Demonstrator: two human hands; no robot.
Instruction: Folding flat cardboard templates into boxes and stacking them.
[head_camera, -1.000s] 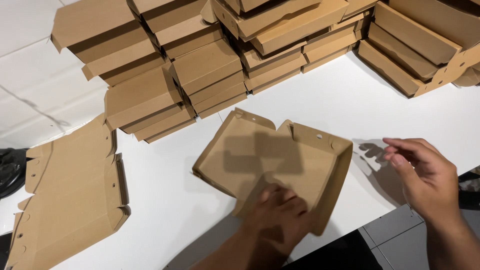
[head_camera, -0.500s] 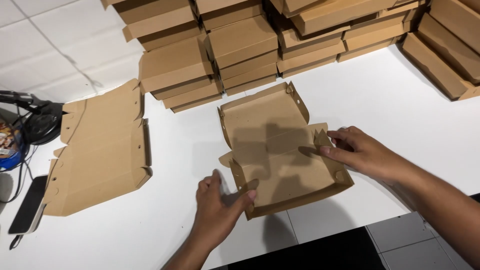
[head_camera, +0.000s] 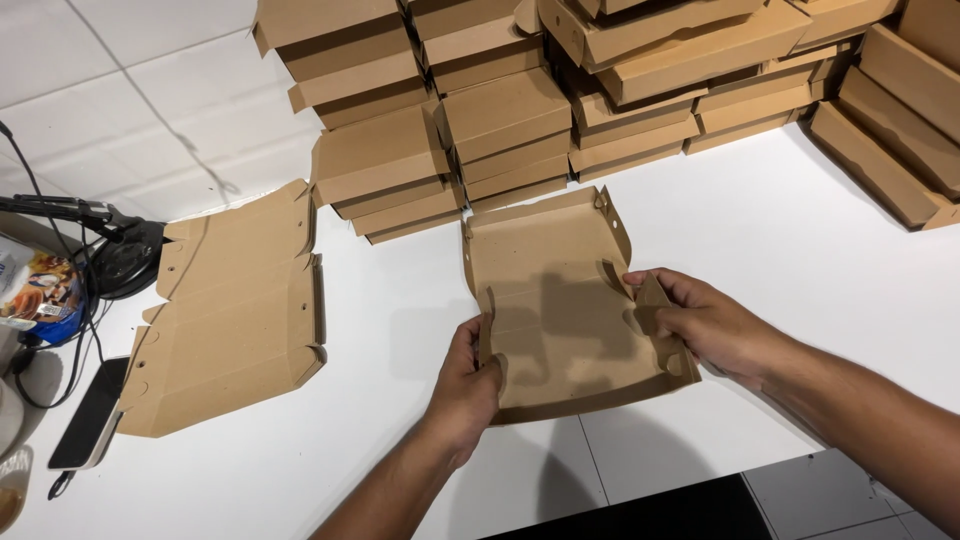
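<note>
- Two bare hands work on one half-folded brown cardboard box, which lies open on a white surface near its front edge, just in front of the person
- left hand clasps the box's left wall near the front corner; thumb inside the wall, fingers outside; grip clenched on the cardboard
- right hand pinches the raised right side flap of the same box between thumb and fingers; grip grasping that flap, which stands tilted inward
- box's back wall stands up, with a small tab at its right corner; the floor of the box lies flat, shaded by the hands
- to the left, well apart from the box, a flat unfolded box blank lies on the surface; the same brown cardboard with die-cut flaps
- behind the box, a row of stacked folded boxes runs along the back of the surface; more stacks lean at the far right
- at the far left edge, a dark phone lies flat; black headphones and a cable sit beside a colourful printed packet
</note>
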